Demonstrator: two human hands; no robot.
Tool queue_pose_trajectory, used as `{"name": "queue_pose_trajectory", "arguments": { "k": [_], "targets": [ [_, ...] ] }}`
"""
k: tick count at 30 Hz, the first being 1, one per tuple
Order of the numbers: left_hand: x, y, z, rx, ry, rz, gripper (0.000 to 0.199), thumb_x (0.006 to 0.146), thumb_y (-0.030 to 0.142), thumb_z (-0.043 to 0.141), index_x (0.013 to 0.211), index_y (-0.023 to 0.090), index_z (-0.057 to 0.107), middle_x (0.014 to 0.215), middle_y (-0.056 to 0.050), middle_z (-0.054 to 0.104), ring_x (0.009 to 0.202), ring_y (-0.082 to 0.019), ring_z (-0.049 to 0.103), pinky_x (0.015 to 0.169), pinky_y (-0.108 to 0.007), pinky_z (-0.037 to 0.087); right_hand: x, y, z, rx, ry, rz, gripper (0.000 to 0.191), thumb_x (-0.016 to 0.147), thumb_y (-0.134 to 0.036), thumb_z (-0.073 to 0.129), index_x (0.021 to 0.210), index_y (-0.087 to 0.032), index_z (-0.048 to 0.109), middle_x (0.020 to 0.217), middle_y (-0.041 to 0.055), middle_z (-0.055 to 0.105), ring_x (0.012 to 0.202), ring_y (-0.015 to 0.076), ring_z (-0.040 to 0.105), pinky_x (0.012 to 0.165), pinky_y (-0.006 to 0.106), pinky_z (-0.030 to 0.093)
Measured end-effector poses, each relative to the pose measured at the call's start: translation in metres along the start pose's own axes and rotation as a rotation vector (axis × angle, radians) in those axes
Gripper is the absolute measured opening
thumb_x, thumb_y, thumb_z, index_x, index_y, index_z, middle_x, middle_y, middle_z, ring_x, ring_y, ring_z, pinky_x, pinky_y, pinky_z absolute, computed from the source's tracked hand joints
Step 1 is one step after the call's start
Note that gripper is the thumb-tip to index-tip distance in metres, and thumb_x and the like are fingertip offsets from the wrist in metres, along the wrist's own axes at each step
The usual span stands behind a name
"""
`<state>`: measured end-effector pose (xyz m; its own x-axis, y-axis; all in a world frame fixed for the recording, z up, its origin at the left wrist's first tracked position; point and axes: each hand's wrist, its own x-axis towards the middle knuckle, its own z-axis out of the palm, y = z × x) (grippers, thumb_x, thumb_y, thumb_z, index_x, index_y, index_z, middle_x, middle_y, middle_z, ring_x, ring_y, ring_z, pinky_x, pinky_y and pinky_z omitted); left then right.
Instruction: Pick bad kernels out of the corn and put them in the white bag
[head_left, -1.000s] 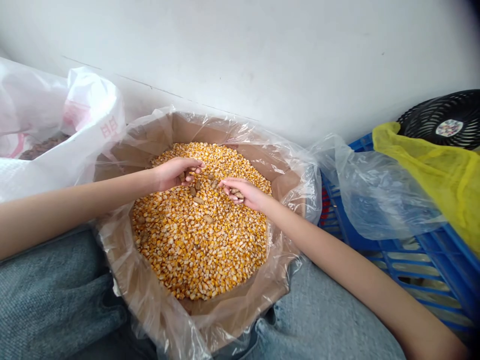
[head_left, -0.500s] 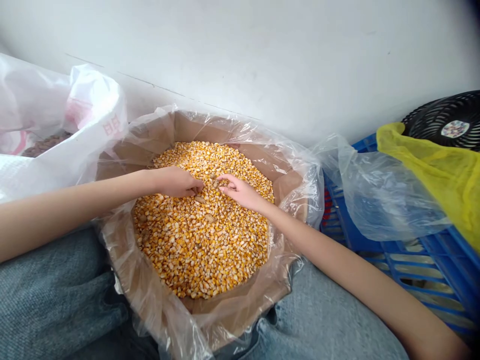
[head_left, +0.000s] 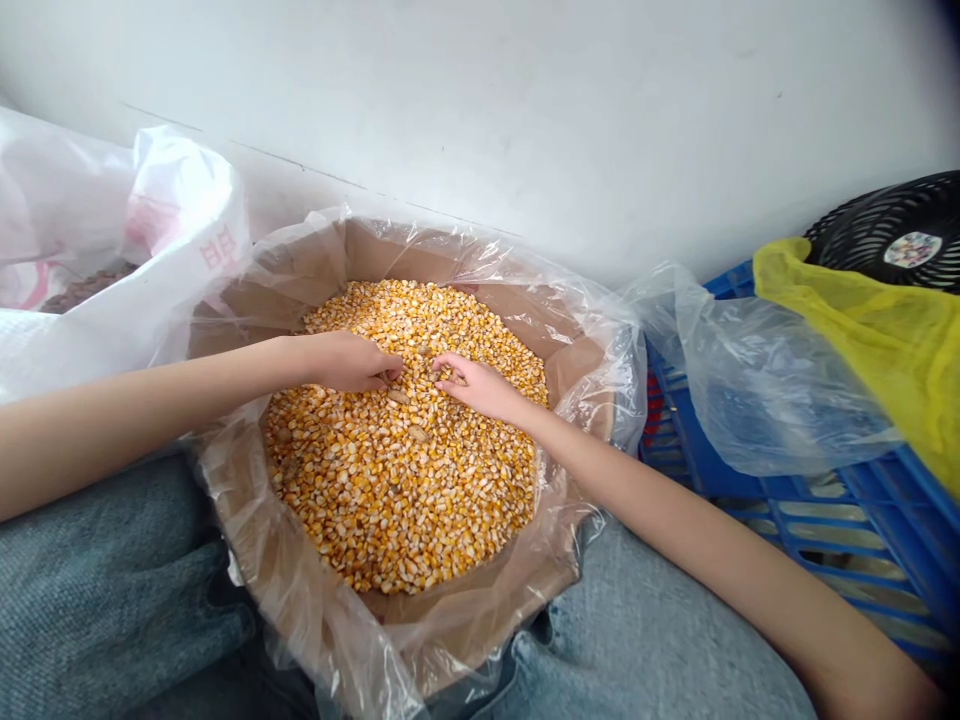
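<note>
Dried corn kernels (head_left: 405,500) fill a cardboard box (head_left: 300,575) lined with a clear plastic bag (head_left: 600,405). Over the middle of the corn, my left hand (head_left: 349,362) has its fingers pinched together; whatever may be in them is hidden. Facing it from the right, my right hand (head_left: 484,388) rests close to the kernels, thumb and forefinger curled with a gap between. A peanut in its shell (head_left: 398,397) lies just below my left fingertips, and another peanut (head_left: 418,433) is nearer to me. Small brownish bits lie between the hands.
On the left stands a white woven sack (head_left: 180,240) with brownish contents (head_left: 86,287). To the right are a blue plastic crate (head_left: 847,530), a crumpled clear bag (head_left: 780,390), yellow netting (head_left: 862,310) and a black fan (head_left: 900,230). A white wall (head_left: 487,120) rises behind.
My right thumb and forefinger have shifted slightly over the kernels. My left hand stays pinched in nearly the same place. The whole view has moved a little.
</note>
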<state>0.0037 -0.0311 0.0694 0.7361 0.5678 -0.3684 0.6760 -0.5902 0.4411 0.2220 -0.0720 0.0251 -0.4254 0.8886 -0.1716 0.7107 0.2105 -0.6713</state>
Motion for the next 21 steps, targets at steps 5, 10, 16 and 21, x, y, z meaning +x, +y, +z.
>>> {"name": "queue_pose_trajectory", "arguments": {
  "k": [5, 10, 16, 21],
  "targets": [
    [0.001, 0.001, -0.002, -0.160, 0.007, 0.026, 0.013, 0.065, 0.026, 0.056, 0.077, 0.021, 0.056, 0.058, 0.002, 0.054, 0.048, -0.010, 0.043, 0.051, -0.020, 0.026, 0.002, -0.004, 0.000, 0.246, -0.007, 0.072, 0.021, 0.073, -0.037, 0.048, 0.085, -0.019, 0.050, 0.055, -0.0054, 0.040, 0.047, 0.0067, 0.033, 0.047, 0.019, 0.023],
    [0.001, 0.010, 0.000, -0.456, -0.008, 0.068, 0.011, 0.068, 0.028, 0.053, 0.073, 0.018, 0.055, 0.058, 0.002, 0.052, 0.050, -0.009, 0.043, 0.049, -0.018, 0.029, 0.003, -0.009, -0.004, 0.727, -0.052, 0.269, 0.024, 0.070, -0.040, 0.050, 0.080, -0.020, 0.045, 0.051, -0.0076, 0.031, 0.040, 0.0045, 0.028, 0.037, 0.017, 0.017],
    [0.002, 0.012, 0.007, -1.002, -0.093, -0.029, 0.019, 0.073, 0.036, 0.048, 0.069, 0.017, 0.048, 0.045, 0.004, 0.039, 0.034, -0.007, 0.033, 0.035, -0.019, 0.024, 0.003, -0.010, -0.010, 1.114, -0.172, 0.308, 0.020, 0.069, -0.033, 0.054, 0.067, -0.018, 0.041, 0.053, -0.0069, 0.036, 0.040, 0.0030, 0.031, 0.035, 0.016, 0.018],
    [0.003, 0.013, 0.006, -1.259, -0.132, -0.036, 0.021, 0.076, 0.031, 0.044, 0.060, 0.017, 0.042, 0.046, 0.003, 0.036, 0.034, -0.006, 0.030, 0.033, -0.019, 0.021, 0.002, -0.010, -0.010, 1.138, -0.261, 0.297, 0.014, 0.070, -0.029, 0.052, 0.070, -0.016, 0.046, 0.063, -0.0036, 0.048, 0.043, 0.0029, 0.037, 0.036, 0.017, 0.023]
  ]
}}
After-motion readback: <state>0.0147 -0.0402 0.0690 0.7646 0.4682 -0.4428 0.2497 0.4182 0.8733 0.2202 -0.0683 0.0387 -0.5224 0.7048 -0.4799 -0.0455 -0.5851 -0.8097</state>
